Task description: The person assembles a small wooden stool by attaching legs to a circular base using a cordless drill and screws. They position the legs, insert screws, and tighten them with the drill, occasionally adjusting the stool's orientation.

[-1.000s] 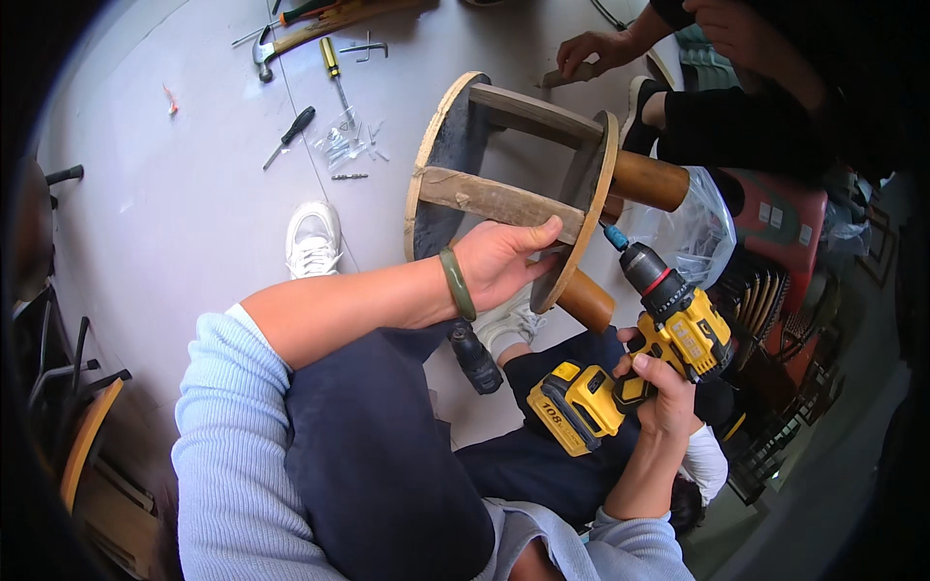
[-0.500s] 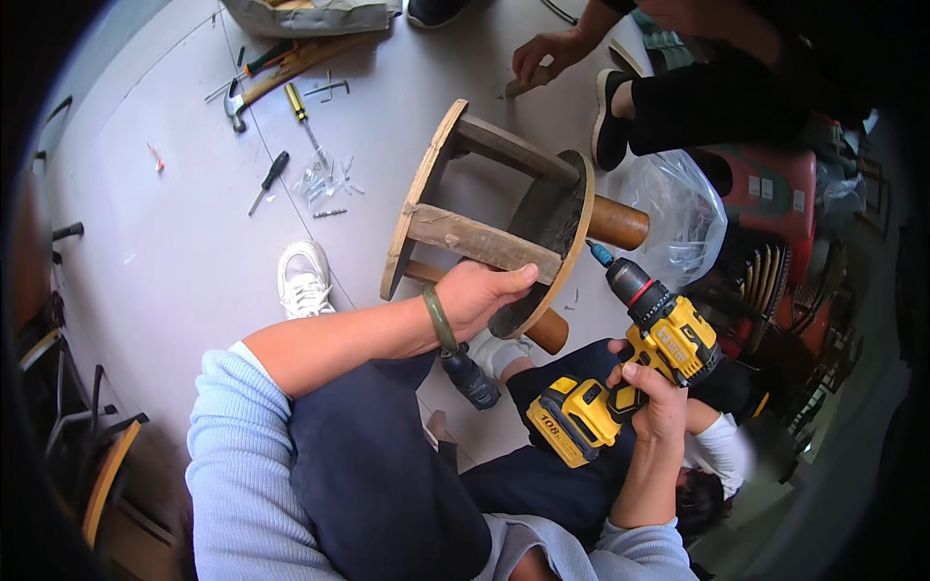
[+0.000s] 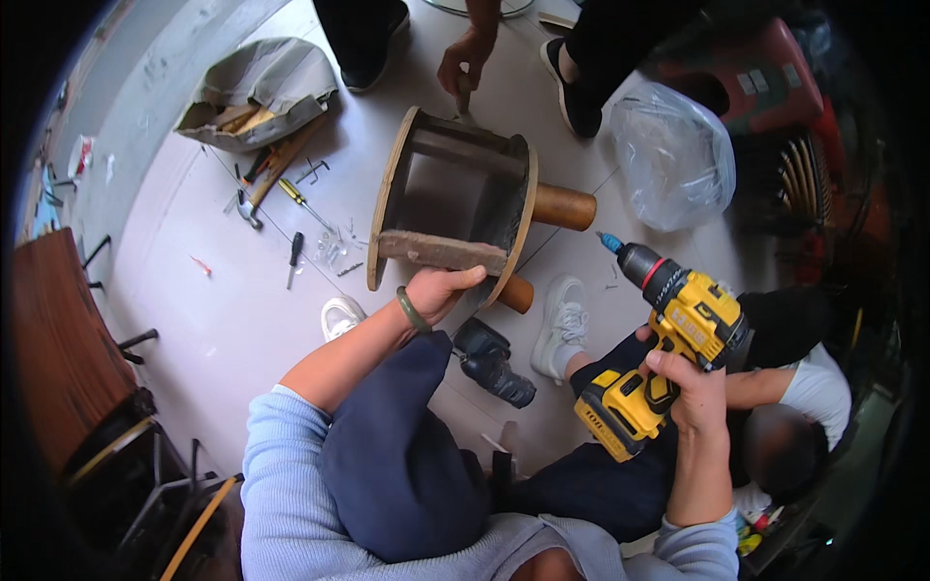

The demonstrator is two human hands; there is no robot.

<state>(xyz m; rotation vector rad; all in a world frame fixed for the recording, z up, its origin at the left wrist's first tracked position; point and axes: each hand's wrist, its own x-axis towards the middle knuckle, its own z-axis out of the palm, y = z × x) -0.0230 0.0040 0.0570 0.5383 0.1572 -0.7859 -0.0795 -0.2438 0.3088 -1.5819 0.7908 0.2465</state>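
Observation:
My left hand (image 3: pixel 438 293) is closed on a slat of a wooden stool (image 3: pixel 441 254), thumb on top. The stool lies on its side, with slats between two round boards and brown round legs (image 3: pixel 564 206) sticking out to the right. In my right hand (image 3: pixel 690 382) is a yellow and black cordless drill (image 3: pixel 699 315), held by its grip. Its blue-collared bit end points up and left toward the legs, apart from the stool. Beyond the stool another person's hand (image 3: pixel 465 60) holds a short, pale stick-like piece near the far slat.
A dark power tool (image 3: pixel 492 363) lies on the floor between my legs. At left are a hammer (image 3: pixel 250 208), a yellow screwdriver (image 3: pixel 294 192), a black screwdriver (image 3: pixel 294 254) and a grey bag (image 3: pixel 266 87). A clear plastic bag (image 3: pixel 673 155) and red stool (image 3: pixel 751 77) stand far right.
The whole view has shifted. The drill's tip is now farther from the stool, and the stool sits slightly turned. Both hands keep their holds.

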